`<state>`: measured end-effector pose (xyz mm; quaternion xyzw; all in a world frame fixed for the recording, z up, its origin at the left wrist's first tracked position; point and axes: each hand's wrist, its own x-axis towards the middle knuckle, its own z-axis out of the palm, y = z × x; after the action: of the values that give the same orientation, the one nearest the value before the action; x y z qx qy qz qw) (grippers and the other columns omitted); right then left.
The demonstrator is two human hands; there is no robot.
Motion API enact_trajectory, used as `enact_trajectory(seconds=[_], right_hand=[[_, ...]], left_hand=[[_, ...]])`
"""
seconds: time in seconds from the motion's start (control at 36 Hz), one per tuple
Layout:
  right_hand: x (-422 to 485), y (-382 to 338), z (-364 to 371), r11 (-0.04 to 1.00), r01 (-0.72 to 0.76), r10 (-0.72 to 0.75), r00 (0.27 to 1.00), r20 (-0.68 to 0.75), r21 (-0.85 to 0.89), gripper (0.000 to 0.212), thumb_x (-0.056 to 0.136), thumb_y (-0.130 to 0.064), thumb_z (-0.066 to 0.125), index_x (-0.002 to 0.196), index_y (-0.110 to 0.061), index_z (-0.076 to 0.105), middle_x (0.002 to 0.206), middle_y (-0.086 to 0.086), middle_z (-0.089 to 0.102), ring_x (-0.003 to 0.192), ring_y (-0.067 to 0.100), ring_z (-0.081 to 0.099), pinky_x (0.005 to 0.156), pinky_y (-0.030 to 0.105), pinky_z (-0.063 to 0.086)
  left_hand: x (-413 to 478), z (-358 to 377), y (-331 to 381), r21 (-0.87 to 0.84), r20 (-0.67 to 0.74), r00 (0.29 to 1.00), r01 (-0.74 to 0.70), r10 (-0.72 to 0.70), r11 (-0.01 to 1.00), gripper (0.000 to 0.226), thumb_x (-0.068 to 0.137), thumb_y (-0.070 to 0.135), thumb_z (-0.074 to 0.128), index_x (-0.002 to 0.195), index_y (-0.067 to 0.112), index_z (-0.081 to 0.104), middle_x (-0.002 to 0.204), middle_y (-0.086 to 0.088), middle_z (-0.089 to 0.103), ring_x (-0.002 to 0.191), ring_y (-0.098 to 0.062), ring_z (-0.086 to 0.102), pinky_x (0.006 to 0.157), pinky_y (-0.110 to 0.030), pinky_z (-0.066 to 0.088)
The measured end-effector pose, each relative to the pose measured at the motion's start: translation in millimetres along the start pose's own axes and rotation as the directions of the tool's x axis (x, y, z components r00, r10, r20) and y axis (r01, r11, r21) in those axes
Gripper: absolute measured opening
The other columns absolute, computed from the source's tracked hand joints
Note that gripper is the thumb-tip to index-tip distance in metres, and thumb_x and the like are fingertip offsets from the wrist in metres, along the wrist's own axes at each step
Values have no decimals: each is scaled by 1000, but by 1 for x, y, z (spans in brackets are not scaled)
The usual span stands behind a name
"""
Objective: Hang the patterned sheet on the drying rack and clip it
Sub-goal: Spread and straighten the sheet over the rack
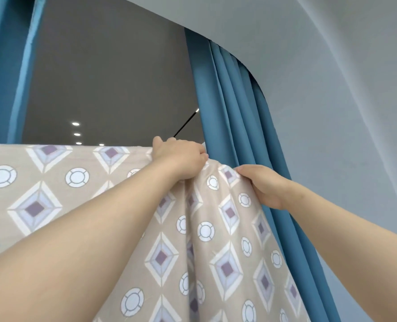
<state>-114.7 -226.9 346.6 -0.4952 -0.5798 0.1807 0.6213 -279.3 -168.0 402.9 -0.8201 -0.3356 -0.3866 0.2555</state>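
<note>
Sheet (53, 205) fills the lower half of the view. Its top edge runs level toward 9 o'clock from the left hand (179, 161), most likely folded over the rack, which the cloth hides. The left hand is closed over that top edge, with a bunch of cloth gathered under the palm. The right hand (266, 185), close by at 4 o'clock of the left, grips the slack right end; its fingers are tucked into the fabric, so only the back of the hand shows. Between the hands the cloth sags in deep folds falling toward 6 o'clock.

The step looks like spreading this last stretch along the rack. The left hand should serve as the anchor, pinning the edge where it already lies flat. The right hand should draw its end toward 3 o'clock, level with the top edge, until the folds open out. A gentle pull seems wise, since a hard one could drag the hung part off the rack. No clip is in view, so clipping is probably yet to come. One hand must let go for that, so the sheet should sit balanced first.

A blue curtain (234, 112) hangs just behind the right hand, toward 1 o'clock, near enough to snag the cloth. A thin dark rod (186, 123) slants at 12 o'clock above the left hand. Ceiling lights (75, 124) shine at 10 o'clock.
</note>
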Motion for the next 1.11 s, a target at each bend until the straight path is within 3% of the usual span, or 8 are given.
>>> enact_trajectory(seconds=[0.22, 0.39, 0.5, 0.58, 0.69, 0.78, 0.86, 1.11], right_hand=[[-14, 1, -16, 944, 65, -164, 944, -287, -324, 19, 91, -10, 55, 73, -14, 61, 73, 0, 60, 67, 13, 54, 67, 24, 46], [-9, -12, -24, 942, 84, -270, 766, -584, -325, 15, 86, -14, 54, 74, -20, 60, 80, -3, 60, 89, 22, 59, 82, 32, 48], [-22, 1, -21, 747, -261, -212, 779, -591, -611, 21, 87, -10, 43, 82, -23, 59, 105, 4, 57, 101, 28, 51, 93, 36, 37], [-32, 8, -8, 755, -62, -403, 742, -535, -653, 34, 91, -17, 44, 122, -26, 51, 124, 5, 43, 118, 24, 43, 102, 38, 32], [-43, 20, 11, 806, -13, -158, 959, -237, -591, 31, 85, -23, 58, 116, -25, 56, 99, -3, 58, 95, 18, 55, 84, 30, 46], [-49, 23, 18, 814, -103, -138, 922, -363, -571, 9, 85, -13, 51, 84, -15, 60, 77, 0, 57, 80, 23, 54, 71, 32, 42], [-56, 11, 30, 732, -174, -262, 821, -507, -659, 26, 88, -10, 39, 104, -18, 58, 102, 3, 58, 102, 29, 48, 84, 37, 34], [-66, -39, 119, 650, 293, -528, 837, -140, -701, 28, 89, -16, 43, 111, -23, 60, 127, -3, 48, 121, 19, 35, 97, 30, 26]], left_hand=[[12, 4, 21, -105, -131, 987, 80, -93, 991, 32, 88, 6, 36, 90, 23, 63, 89, 1, 63, 80, -21, 51, 86, -38, 22], [4, 10, 38, -154, -309, 951, -51, 0, 987, 32, 96, 23, 29, 103, 28, 60, 105, 2, 64, 107, -22, 48, 97, -39, 22], [-21, 32, 45, 41, -151, 965, -211, 215, 977, 33, 97, 36, 29, 121, 33, 51, 129, 10, 51, 133, -18, 29, 111, -51, 2], [-40, 48, 40, 43, -178, 940, -287, 290, 957, 37, 97, 32, 29, 132, 32, 43, 140, 13, 41, 141, -15, 18, 113, -45, -3], [-69, 52, 17, -100, -482, 855, -274, 194, 956, 41, 77, 19, 35, 106, 20, 64, 106, 5, 67, 112, -16, 49, 94, -30, 24], [-82, 43, -3, -133, -538, 838, -198, 97, 971, 36, 72, 20, 38, 96, 21, 65, 97, 4, 68, 98, -20, 57, 82, -28, 28], [-91, 26, -18, -75, -519, 847, -175, 112, 982, 33, 73, 21, 37, 90, 19, 65, 92, 3, 68, 92, -25, 63, 79, -28, 26], [-132, -27, -68, -24, -473, 880, 20, -29, 1000, 39, 78, 17, 34, 101, 19, 65, 109, 4, 64, 114, -23, 50, 89, -27, 20]])
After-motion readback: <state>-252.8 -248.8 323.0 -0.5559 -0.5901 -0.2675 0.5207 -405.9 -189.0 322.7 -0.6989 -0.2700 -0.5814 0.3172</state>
